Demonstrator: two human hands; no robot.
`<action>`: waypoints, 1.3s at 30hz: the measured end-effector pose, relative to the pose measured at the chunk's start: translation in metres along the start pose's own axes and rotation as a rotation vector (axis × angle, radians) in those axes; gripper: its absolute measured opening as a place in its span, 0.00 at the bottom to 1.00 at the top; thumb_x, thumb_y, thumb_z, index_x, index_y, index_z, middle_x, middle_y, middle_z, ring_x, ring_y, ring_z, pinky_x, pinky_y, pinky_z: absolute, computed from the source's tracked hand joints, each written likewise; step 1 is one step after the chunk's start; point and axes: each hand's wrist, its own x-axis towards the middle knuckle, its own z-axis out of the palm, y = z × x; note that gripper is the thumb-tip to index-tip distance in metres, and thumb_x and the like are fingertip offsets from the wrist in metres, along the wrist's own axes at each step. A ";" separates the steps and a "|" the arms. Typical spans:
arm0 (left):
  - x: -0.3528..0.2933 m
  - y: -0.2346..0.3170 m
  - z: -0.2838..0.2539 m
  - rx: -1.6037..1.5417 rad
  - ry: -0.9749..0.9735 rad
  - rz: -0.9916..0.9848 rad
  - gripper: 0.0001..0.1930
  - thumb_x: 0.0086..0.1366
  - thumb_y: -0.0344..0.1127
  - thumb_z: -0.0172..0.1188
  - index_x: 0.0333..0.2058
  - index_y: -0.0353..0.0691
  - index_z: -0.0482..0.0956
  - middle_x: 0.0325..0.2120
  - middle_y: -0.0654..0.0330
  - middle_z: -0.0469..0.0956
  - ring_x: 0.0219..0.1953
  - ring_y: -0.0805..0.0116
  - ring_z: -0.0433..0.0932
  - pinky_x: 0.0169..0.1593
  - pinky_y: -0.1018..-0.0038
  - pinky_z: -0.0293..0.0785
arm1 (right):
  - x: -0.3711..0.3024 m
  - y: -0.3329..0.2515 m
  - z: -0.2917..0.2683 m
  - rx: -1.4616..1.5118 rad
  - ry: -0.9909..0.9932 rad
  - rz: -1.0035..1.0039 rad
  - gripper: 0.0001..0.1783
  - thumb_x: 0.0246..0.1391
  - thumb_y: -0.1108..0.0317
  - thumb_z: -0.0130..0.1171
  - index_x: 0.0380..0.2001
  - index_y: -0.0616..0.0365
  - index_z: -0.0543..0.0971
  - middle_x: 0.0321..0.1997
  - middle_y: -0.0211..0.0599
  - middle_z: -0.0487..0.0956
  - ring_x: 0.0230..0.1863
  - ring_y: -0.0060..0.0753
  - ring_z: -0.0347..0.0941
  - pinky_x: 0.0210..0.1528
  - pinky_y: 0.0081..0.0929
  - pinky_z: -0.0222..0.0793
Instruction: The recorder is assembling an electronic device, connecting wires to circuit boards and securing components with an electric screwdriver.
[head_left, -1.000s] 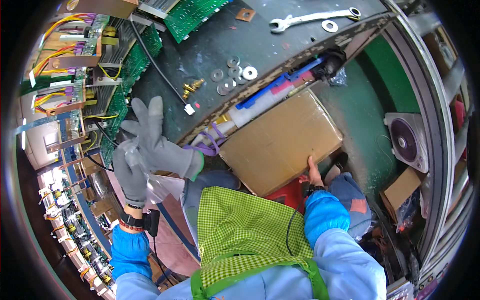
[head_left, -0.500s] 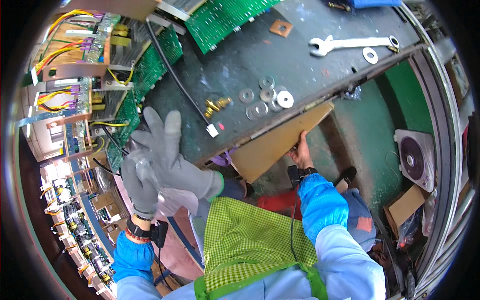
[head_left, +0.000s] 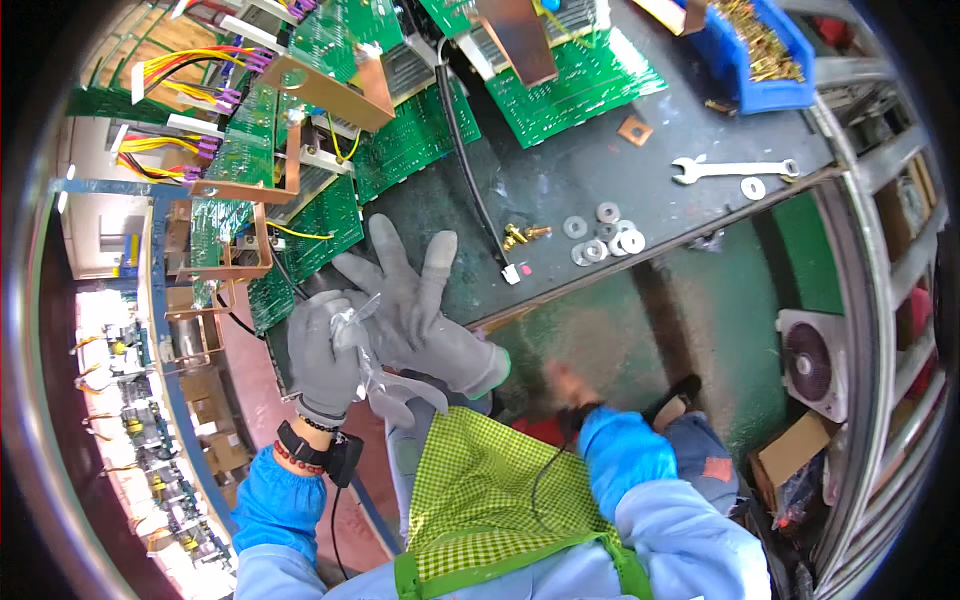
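Note:
My left hand (head_left: 322, 350) wears a grey work glove and is closed. It grips a second, loose grey glove (head_left: 440, 345) with a green cuff edge, and a crumpled piece of clear plastic (head_left: 368, 340). The loose glove's fingers spread over the near edge of the dark workbench (head_left: 400, 185), close to the green circuit boards (head_left: 330, 235). My bare right hand (head_left: 570, 385) is in front of the bench, beside my green checked apron (head_left: 470, 470). Motion smears its fingers, so whether it holds anything is unclear.
On the bench lie a black cable (head_left: 465, 155), brass bolts (head_left: 522, 236), several washers (head_left: 607, 230), a wrench (head_left: 735, 170) and a square copper plate (head_left: 634, 131). A blue bin (head_left: 780, 95) of brass parts stands far right. A fan-like appliance (head_left: 812, 365) and cardboard box (head_left: 790, 455) are at right.
My right hand has let go of the tan board under the bench edge and drawn back toward the apron. The board is now almost out of sight. The view has shifted; my left hand keeps its hold.

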 end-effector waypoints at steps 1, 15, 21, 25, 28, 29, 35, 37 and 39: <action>-0.009 -0.003 -0.018 0.059 0.029 -0.004 0.11 0.57 0.30 0.52 0.38 0.34 0.75 0.39 0.48 0.75 0.40 0.48 0.72 0.45 0.60 0.69 | -0.015 -0.064 0.015 0.193 -0.227 0.131 0.29 0.67 0.51 0.32 0.59 0.59 0.69 0.63 0.50 0.69 0.64 0.50 0.63 0.64 0.43 0.60; -0.012 0.013 -0.025 -0.021 0.025 -0.029 0.09 0.57 0.34 0.53 0.35 0.38 0.76 0.37 0.51 0.75 0.41 0.48 0.72 0.45 0.57 0.67 | 0.083 -0.219 -0.071 -0.413 -0.206 -0.106 0.20 0.52 0.51 0.56 0.42 0.53 0.82 0.44 0.45 0.80 0.43 0.47 0.77 0.44 0.44 0.71; 0.002 0.024 -0.025 0.014 -0.087 -0.089 0.10 0.56 0.35 0.54 0.36 0.41 0.76 0.40 0.54 0.76 0.42 0.50 0.71 0.47 0.57 0.67 | 0.086 -0.311 -0.092 -0.297 -0.236 -0.043 0.25 0.52 0.47 0.55 0.45 0.54 0.80 0.47 0.46 0.79 0.45 0.49 0.76 0.46 0.44 0.70; -0.003 0.018 -0.039 0.139 -0.126 -0.079 0.12 0.54 0.35 0.56 0.39 0.42 0.75 0.41 0.55 0.75 0.43 0.49 0.71 0.48 0.56 0.67 | 0.045 -0.372 -0.104 -0.208 -0.288 -0.022 0.28 0.52 0.45 0.54 0.46 0.55 0.79 0.48 0.47 0.79 0.46 0.49 0.76 0.47 0.43 0.70; 0.012 0.026 -0.026 0.127 -0.150 -0.086 0.15 0.51 0.35 0.59 0.40 0.45 0.74 0.42 0.56 0.74 0.45 0.50 0.72 0.48 0.56 0.67 | 0.025 -0.389 -0.161 -0.168 -0.276 0.049 0.30 0.52 0.42 0.53 0.48 0.55 0.78 0.50 0.47 0.78 0.47 0.50 0.76 0.49 0.43 0.70; 0.011 0.026 -0.030 0.142 -0.131 -0.092 0.15 0.51 0.35 0.59 0.40 0.45 0.74 0.42 0.56 0.74 0.45 0.50 0.72 0.48 0.56 0.67 | 0.021 -0.404 -0.172 -0.168 -0.275 0.048 0.31 0.52 0.42 0.53 0.48 0.55 0.78 0.50 0.47 0.78 0.48 0.50 0.76 0.49 0.43 0.70; -0.020 0.013 -0.025 0.193 0.006 -0.083 0.15 0.52 0.35 0.58 0.40 0.45 0.74 0.43 0.57 0.74 0.46 0.52 0.71 0.48 0.58 0.67 | -0.139 -0.131 -0.206 -0.215 -0.248 0.125 0.35 0.53 0.38 0.51 0.51 0.56 0.77 0.53 0.49 0.77 0.50 0.51 0.75 0.51 0.43 0.69; -0.022 0.022 -0.022 0.209 0.052 -0.131 0.14 0.53 0.36 0.58 0.39 0.45 0.75 0.43 0.57 0.74 0.46 0.52 0.71 0.48 0.57 0.67 | -0.183 -0.074 -0.237 -0.247 -0.228 0.170 0.37 0.53 0.36 0.51 0.52 0.57 0.76 0.54 0.49 0.76 0.51 0.51 0.75 0.52 0.42 0.69; -0.016 0.035 -0.025 0.238 0.150 -0.140 0.12 0.54 0.37 0.59 0.38 0.45 0.76 0.44 0.57 0.74 0.46 0.52 0.72 0.48 0.57 0.67 | -0.162 -0.021 -0.256 -0.550 -0.288 0.131 0.37 0.57 0.37 0.45 0.51 0.62 0.76 0.55 0.52 0.75 0.55 0.54 0.72 0.57 0.42 0.65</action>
